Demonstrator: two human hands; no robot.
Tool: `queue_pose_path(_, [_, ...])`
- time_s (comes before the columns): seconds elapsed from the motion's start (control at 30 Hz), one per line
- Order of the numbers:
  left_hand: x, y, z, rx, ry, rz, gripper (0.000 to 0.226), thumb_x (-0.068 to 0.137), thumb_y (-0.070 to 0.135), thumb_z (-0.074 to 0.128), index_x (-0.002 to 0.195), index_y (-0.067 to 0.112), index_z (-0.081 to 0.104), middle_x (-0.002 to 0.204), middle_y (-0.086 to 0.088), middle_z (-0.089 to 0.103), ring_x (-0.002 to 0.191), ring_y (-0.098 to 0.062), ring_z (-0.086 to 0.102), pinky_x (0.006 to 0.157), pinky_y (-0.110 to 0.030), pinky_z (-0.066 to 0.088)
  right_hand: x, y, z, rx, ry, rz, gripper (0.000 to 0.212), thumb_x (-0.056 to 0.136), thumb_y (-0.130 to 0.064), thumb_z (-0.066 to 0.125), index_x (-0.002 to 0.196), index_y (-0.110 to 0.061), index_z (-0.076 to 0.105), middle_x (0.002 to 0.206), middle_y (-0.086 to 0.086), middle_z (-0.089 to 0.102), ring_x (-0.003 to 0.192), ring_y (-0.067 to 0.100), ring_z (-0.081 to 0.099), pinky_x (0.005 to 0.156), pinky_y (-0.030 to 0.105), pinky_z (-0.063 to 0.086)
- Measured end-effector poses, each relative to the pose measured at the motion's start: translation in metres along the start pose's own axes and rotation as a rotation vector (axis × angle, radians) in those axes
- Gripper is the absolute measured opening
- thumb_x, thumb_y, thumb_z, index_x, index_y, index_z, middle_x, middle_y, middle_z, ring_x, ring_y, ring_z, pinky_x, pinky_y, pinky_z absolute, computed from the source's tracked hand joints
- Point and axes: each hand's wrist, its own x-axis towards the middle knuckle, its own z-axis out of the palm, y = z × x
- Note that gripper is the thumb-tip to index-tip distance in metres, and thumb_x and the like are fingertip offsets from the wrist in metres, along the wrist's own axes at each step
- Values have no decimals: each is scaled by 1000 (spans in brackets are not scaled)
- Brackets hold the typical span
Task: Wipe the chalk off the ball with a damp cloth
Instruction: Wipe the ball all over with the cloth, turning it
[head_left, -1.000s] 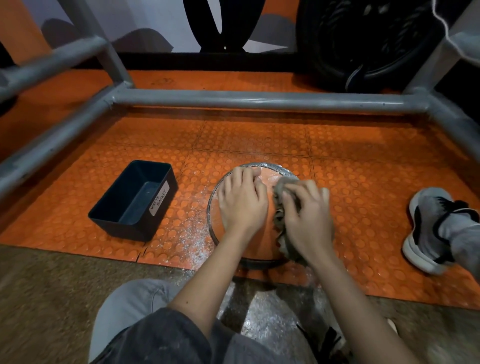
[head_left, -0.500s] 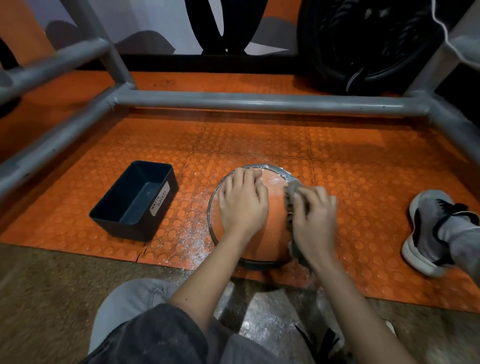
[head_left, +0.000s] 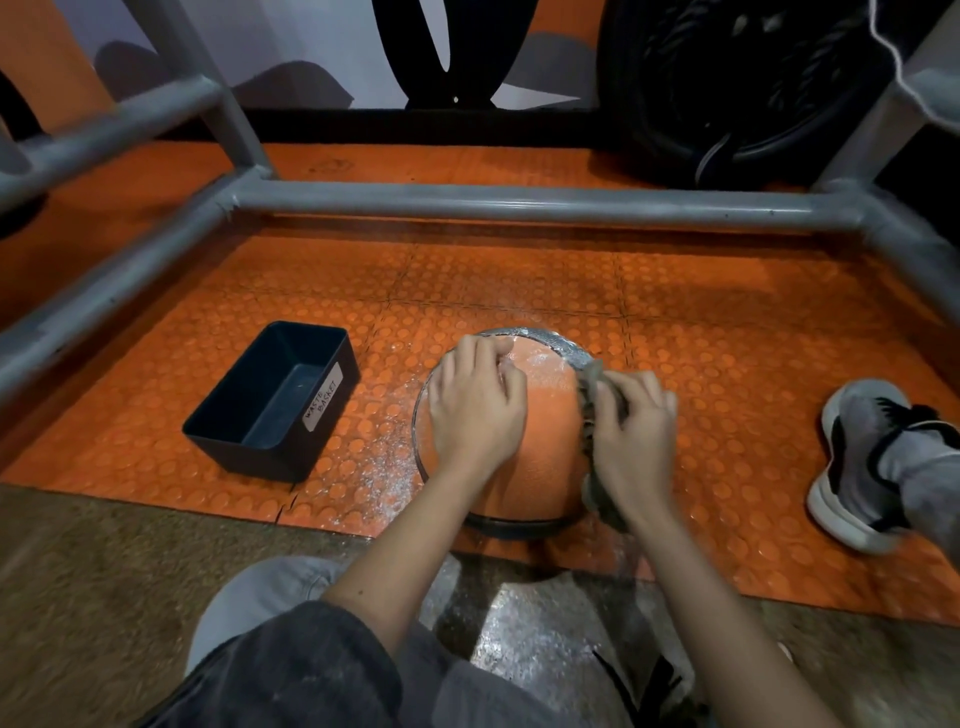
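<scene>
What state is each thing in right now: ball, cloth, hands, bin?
Ball: seated in metal ring, chalk on far top.
Cloth: bunched, pressed on ball's right side.
Right hand: grips cloth.
Left hand: rests on ball's top.
Waste basket: upright, looks empty.
Floor mat: chalk dust left of ball.

bin (head_left: 270, 400) left, shoe (head_left: 857, 462) right, rail (head_left: 519, 205) beyond
</scene>
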Motion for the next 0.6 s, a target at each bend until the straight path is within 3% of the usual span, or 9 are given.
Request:
queue_pose_path(0.13, [1,-7,-1,-31,8,3,35,88,33,28,109,21,54,112,8,50,107,-12,44,99,-35,31,0,-14,0,-1,-81,-235,22,92,-17,49,100,-8,68,95,-5,57,86,18,40,72,20,25])
queue_pose_path(0.33, [-1,-3,-2,-27,4,2,36,88,34,28,109,21,54,111,8,51,107,-12,44,100,-37,32,7,48,-7,31,-76,128,23,94,-10,49,104,-1,67,98,13,62,95,37,53,76,23,24])
queue_pose_path(0.4, [-2,1,-2,-2,-4,15,36,88,33,28,109,20,54,112,7,51,107,-14,45,101,-37,33,6,40,-6,21,-46,140,22,93,-10,50,102,-2,68,98,13,62,94,38,53,77,22,24])
queue_pose_path(0.47, [0,2,-1,11,-10,12,37,88,33,28,110,20,54,113,6,51,108,-15,45,101,-38,32,6,14,-3,9,-44,36,23,92,-16,49,100,-6,69,97,8,62,92,33,51,75,20,23])
queue_pose_path(0.6, [2,1,-2,5,-11,-3,38,87,34,26,110,20,54,113,5,51,109,-16,44,102,-36,30,3,-22,1,-41,-136,-229,24,92,-23,48,100,-12,68,100,0,61,88,22,43,75,30,31])
